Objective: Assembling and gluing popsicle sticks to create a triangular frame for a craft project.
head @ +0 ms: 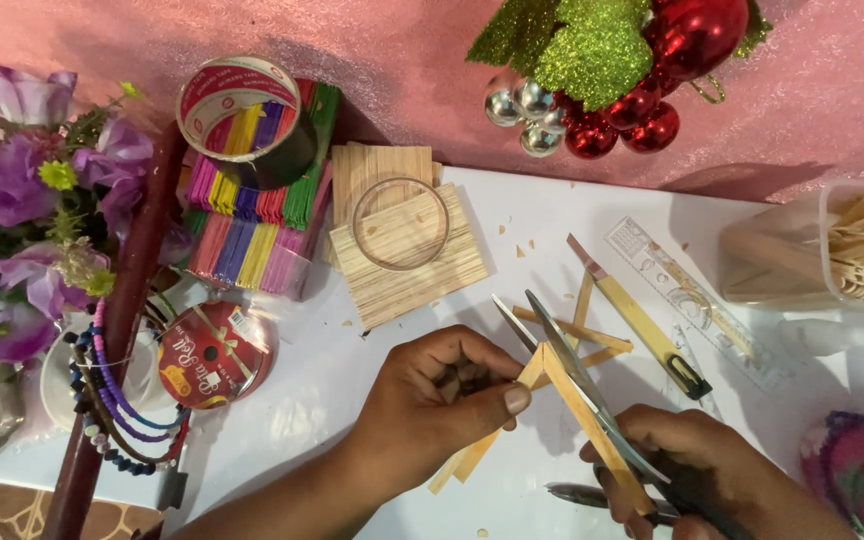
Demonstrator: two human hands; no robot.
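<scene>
Currently logged: my left hand (442,395), grip pinched shut on joined craft sticks (552,385) held over the white table (512,215). My right hand (712,470), grip closed around scissors (572,375), blades parted across the sticks' upper end. Nearby: utility knife (642,320), clear ruler (692,300), stick mat (407,245), coloured sticks (247,225), tape roll (242,115).

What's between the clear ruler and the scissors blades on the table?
The yellow utility knife lies diagonally between the clear ruler and the scissors, on the white table. Head view shows it.
</scene>
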